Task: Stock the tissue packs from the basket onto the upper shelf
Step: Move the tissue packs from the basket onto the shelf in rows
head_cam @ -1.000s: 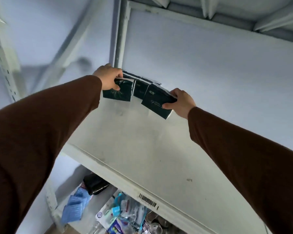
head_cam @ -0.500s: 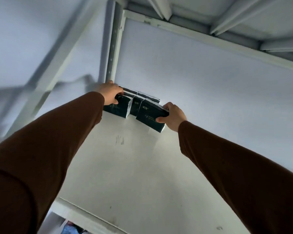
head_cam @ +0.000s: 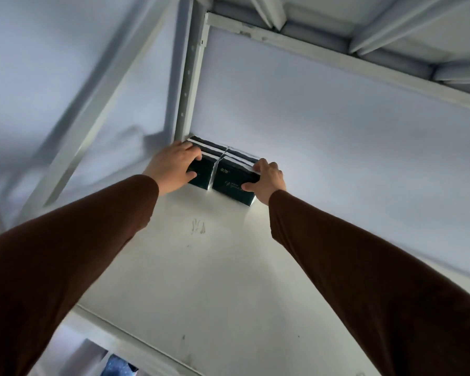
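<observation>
Gripping one tissue pack (head_cam: pixel 204 173) under my left hand (head_cam: pixel 171 165) and another (head_cam: pixel 232 185) under my right hand (head_cam: pixel 266 179), I judge both nearly seated on the upper shelf (head_cam: pixel 228 280), basket unseen.

Tissue packs (head_cam: pixel 223 169) sat on the upper shelf (head_cam: pixel 228 267), in its far left corner, against the back wall (head_cam: pixel 323 137) and just right of the upright post (head_cam: pixel 187 85). They lay in two side-by-side stacks, touching; layer count possibly two or three, hard to tell. Left hand (head_cam: pixel 171 165) gripped the left stack's outer end; right hand (head_cam: pixel 266 177) gripped the right stack's. A second shelf (head_cam: pixel 364 25) ran overhead.
</observation>
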The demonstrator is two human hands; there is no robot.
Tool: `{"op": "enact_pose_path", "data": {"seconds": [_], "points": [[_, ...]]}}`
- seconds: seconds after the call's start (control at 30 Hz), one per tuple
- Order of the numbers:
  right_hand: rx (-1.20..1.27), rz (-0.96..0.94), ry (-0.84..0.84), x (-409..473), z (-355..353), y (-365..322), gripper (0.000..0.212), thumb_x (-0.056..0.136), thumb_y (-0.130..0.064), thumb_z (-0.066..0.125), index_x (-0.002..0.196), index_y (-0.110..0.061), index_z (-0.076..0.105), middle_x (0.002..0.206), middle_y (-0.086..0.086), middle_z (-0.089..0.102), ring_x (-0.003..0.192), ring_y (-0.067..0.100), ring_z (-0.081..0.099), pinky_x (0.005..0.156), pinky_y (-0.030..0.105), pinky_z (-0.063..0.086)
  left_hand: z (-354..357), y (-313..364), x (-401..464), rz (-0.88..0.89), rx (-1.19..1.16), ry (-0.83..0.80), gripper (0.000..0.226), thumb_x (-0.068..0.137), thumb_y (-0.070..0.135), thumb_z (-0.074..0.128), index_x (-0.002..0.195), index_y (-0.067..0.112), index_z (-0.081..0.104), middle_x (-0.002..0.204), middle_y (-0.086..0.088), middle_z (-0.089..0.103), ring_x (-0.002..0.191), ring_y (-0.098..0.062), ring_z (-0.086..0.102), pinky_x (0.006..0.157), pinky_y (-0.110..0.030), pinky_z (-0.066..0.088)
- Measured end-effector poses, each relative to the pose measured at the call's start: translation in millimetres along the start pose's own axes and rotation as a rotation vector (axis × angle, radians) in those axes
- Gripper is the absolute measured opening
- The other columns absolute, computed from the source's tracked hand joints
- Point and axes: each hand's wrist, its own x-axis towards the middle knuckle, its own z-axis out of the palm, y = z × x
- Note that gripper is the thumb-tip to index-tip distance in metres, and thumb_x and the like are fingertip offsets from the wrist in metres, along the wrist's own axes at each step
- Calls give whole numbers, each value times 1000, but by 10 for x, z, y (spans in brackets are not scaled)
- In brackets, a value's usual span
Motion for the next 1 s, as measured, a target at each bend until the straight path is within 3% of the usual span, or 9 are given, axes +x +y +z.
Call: {"op": "enact_pose_path", "data": {"seconds": [0.23, 0.43, 0.6, 0.77, 0.87, 1.0], "points": [[-11, 14, 70, -67, 175, -56, 56, 76, -28, 78, 123, -20, 49, 123, 8, 38, 108, 29, 47, 87, 38, 47, 78, 210, -380, -18, 37, -134, 31, 91, 34, 64, 120, 25, 55, 115, 8, 56, 110, -14, 50, 91, -33, 47], [83, 10, 59, -169, 33, -25, 67, 76, -3, 68, 135, -19, 38, 129, 8, 32, 92, 33, 60, 80, 34, 49, -2, 515, -423, -18, 50, -190, 34, 92, 36, 62, 123, 25, 55, 118, 6, 57, 111, -15, 50, 91, -32, 47], [92, -41, 26, -566, -213, 218, 54, 83, -15, 66, 132, -19, 46, 134, 5, 36, 96, 25, 56, 82, 29, 43, -67, 877, -600, -34, 65, -275, 37, 92, 37, 63, 126, 24, 55, 124, 4, 58, 110, -16, 54, 90, -33, 46], [126, -101, -9, -1203, -641, 662, 43, 84, -26, 66, 125, -22, 53, 121, 0, 49, 106, 23, 53, 91, 36, 46, -204, 1554, -776, 18, 75, -305, 37, 93, 35, 61, 127, 23, 55, 130, 3, 57, 114, -17, 53, 96, -35, 47], [132, -162, -16, -1681, -977, 950, 38, 85, -30, 66, 121, -23, 57, 109, -7, 53, 103, 20, 52, 88, 33, 45, -361, 2064, -869, 40, 59, -281, 38, 92, 34, 59, 128, 22, 56, 131, 2, 57, 118, -20, 51, 95, -37, 45], [133, -191, -21, -2514, -1470, 1456, 38, 85, -34, 67, 121, -25, 57, 108, -7, 57, 102, 19, 52, 86, 33, 45, -510, 2998, -1145, 83, 19, -236, 39, 93, 37, 60, 128, 21, 56, 129, 2, 57, 118, -20, 51, 94, -36, 44]]}}
